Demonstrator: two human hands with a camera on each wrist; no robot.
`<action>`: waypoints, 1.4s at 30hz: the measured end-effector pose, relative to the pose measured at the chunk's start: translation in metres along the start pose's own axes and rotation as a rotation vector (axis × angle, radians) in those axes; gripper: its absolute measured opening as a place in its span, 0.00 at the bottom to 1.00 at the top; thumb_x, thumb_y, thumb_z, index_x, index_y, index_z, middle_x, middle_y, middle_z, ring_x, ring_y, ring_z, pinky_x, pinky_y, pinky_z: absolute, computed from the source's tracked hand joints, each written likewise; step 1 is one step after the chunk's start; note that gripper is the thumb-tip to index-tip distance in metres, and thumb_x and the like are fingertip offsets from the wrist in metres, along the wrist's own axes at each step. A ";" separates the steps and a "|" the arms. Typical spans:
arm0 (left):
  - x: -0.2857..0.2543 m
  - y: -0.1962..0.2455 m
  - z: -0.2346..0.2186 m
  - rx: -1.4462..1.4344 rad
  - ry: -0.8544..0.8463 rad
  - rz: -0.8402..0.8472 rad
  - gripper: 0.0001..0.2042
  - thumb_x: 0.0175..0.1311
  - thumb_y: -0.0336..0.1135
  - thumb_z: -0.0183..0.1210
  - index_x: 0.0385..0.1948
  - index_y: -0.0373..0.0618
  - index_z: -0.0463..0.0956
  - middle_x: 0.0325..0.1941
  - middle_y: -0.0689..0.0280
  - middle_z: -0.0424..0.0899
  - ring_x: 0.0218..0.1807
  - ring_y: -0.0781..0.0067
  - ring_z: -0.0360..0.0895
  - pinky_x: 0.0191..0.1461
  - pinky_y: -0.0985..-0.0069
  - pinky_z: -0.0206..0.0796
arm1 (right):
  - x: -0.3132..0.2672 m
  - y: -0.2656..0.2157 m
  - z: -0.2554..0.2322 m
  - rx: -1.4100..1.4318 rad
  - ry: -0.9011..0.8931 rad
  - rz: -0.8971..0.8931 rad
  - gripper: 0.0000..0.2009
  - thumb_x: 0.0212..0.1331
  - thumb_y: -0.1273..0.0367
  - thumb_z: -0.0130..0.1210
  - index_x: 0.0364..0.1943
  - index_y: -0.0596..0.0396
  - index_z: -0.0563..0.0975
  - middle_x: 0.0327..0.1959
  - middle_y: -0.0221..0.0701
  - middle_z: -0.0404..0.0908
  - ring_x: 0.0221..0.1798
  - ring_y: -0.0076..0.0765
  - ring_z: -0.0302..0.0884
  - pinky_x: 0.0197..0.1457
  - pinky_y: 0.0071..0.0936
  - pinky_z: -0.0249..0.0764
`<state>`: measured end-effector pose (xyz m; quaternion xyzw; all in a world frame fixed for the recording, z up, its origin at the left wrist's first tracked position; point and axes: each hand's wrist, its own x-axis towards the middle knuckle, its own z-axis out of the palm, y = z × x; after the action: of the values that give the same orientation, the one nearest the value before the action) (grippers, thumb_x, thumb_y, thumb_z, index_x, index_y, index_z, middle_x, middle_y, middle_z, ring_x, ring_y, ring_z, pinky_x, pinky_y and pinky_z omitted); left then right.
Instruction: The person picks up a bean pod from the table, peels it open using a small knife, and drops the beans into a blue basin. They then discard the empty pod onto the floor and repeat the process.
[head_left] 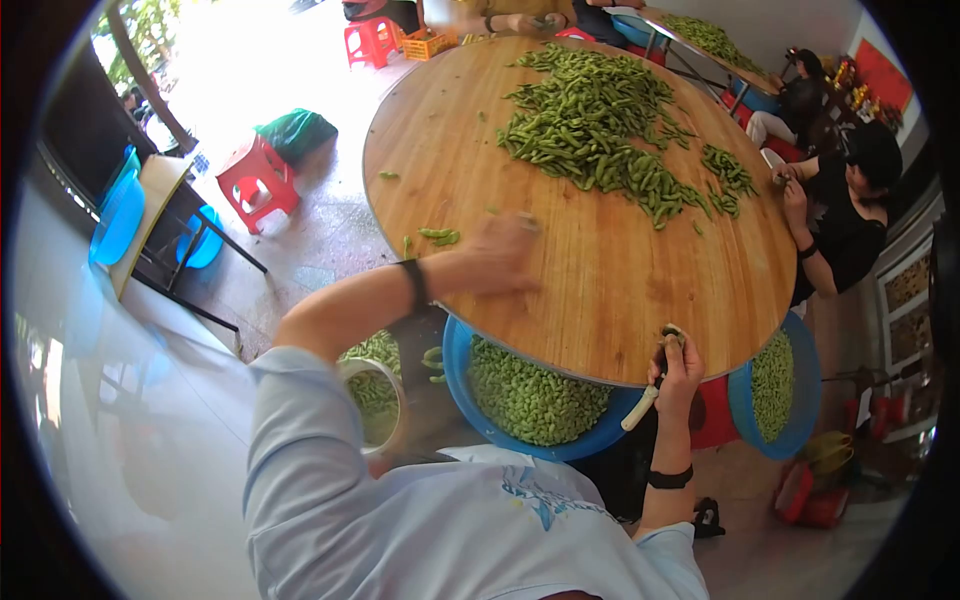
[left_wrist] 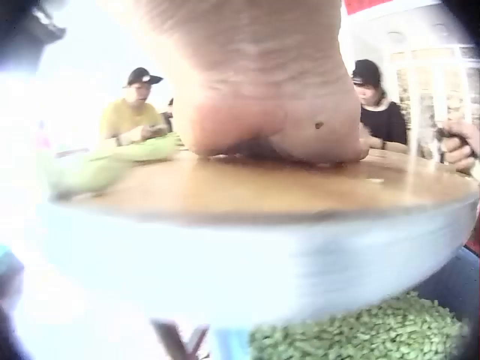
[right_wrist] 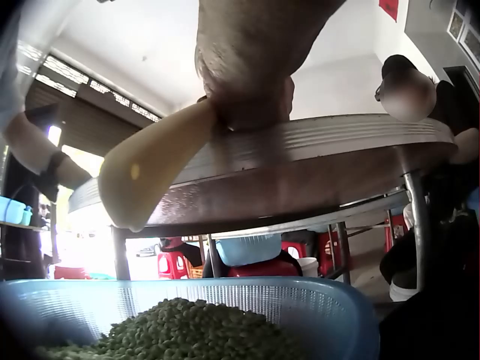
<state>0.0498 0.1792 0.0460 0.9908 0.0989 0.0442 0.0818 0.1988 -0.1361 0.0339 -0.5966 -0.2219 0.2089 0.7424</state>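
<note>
My left hand (head_left: 497, 255), blurred, lies low over the round wooden table (head_left: 600, 290), its fingers pointing inward. A few green pods (head_left: 440, 237) lie just beyond it. The left wrist view has the left hand (left_wrist: 262, 112) down on the tabletop, large and close, beside blurred pods (left_wrist: 135, 154); its fingertips are hidden. At the near edge of the table, my right hand (head_left: 680, 370) grips a knife by its pale handle (head_left: 640, 410). That handle (right_wrist: 150, 169) sticks out below the right hand (right_wrist: 251, 67) in the right wrist view.
A large pod pile (head_left: 600, 120) covers the table's far part. Below the near edge stands a blue basket (head_left: 455, 400) of green beans, with a white bucket (head_left: 400, 405) to its left and another blue basket (head_left: 808, 390) right. A person in black (head_left: 850, 220) sits at the right.
</note>
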 end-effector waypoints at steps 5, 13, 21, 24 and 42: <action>-0.109 -0.116 -0.013 -0.001 0.006 -0.749 0.47 0.56 0.67 0.50 0.68 0.35 0.48 0.73 0.44 0.44 0.75 0.46 0.35 0.71 0.45 0.33 | -0.001 -0.001 -0.004 0.055 -0.031 0.024 0.09 0.66 0.70 0.48 0.44 0.61 0.74 0.21 0.26 0.71 0.15 0.15 0.62 0.16 0.15 0.58; 0.025 -0.148 -0.070 -0.240 0.140 -0.588 0.35 0.59 0.62 0.52 0.56 0.37 0.70 0.63 0.47 0.67 0.65 0.49 0.64 0.66 0.61 0.57 | 0.011 -0.006 -0.011 0.024 -0.107 0.117 0.09 0.65 0.71 0.48 0.43 0.62 0.74 0.19 0.27 0.70 0.13 0.16 0.62 0.15 0.16 0.57; 0.212 -0.189 -0.011 -0.449 0.319 -0.740 0.41 0.58 0.65 0.49 0.64 0.39 0.60 0.65 0.47 0.65 0.68 0.51 0.60 0.68 0.60 0.53 | 0.001 0.000 -0.015 0.005 0.053 0.084 0.09 0.64 0.73 0.48 0.45 0.62 0.73 0.21 0.28 0.72 0.15 0.19 0.65 0.17 0.17 0.61; 0.258 -0.217 0.039 -0.405 0.320 -0.381 0.37 0.61 0.64 0.45 0.64 0.42 0.61 0.66 0.49 0.64 0.68 0.51 0.59 0.68 0.62 0.52 | 0.002 -0.001 -0.013 -0.019 0.069 0.063 0.09 0.64 0.73 0.47 0.46 0.61 0.73 0.21 0.29 0.72 0.14 0.19 0.65 0.17 0.17 0.61; 0.109 0.005 0.002 -0.944 -0.041 -0.020 0.33 0.63 0.47 0.55 0.66 0.41 0.57 0.62 0.54 0.69 0.67 0.58 0.62 0.68 0.70 0.53 | -0.004 -0.003 -0.011 -0.043 -0.114 0.039 0.18 0.64 0.73 0.46 0.57 0.62 0.68 0.26 0.26 0.71 0.20 0.14 0.63 0.23 0.13 0.60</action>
<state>0.1570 0.1963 0.0529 0.8450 0.0759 0.0638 0.5255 0.2023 -0.1477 0.0348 -0.6037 -0.2564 0.2522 0.7115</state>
